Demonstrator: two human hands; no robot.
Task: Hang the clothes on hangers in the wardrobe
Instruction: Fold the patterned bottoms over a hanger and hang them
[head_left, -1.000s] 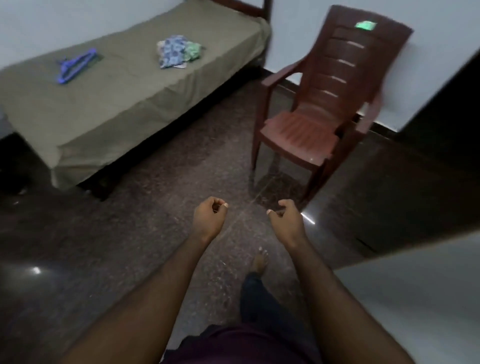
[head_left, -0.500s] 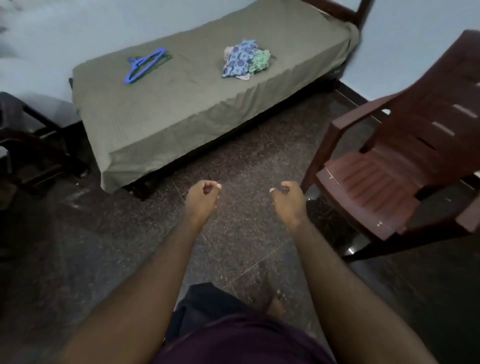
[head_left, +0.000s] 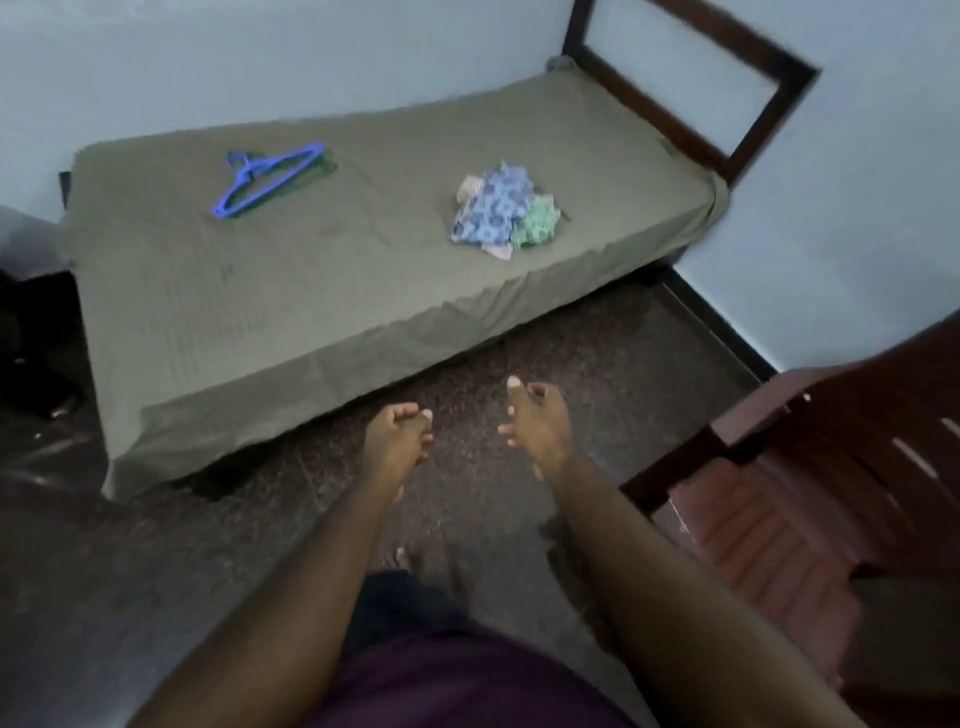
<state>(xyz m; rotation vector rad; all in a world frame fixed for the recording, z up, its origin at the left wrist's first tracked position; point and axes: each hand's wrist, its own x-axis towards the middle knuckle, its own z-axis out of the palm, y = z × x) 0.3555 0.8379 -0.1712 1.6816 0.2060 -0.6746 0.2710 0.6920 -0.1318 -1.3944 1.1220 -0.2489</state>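
Closest to the camera, both arms reach forward over the dark floor (head_left: 571, 338). The left hand (head_left: 397, 441) has its fingers curled in on nothing. The right hand (head_left: 540, 421) has its fingers loosely apart and is also empty, probably readied for a pickup. Beyond them on the bed (head_left: 260, 312), the clothes (head_left: 501, 213) lie bunched, with the blue hanger (head_left: 270, 176) well apart to their left. No wardrobe is in view.
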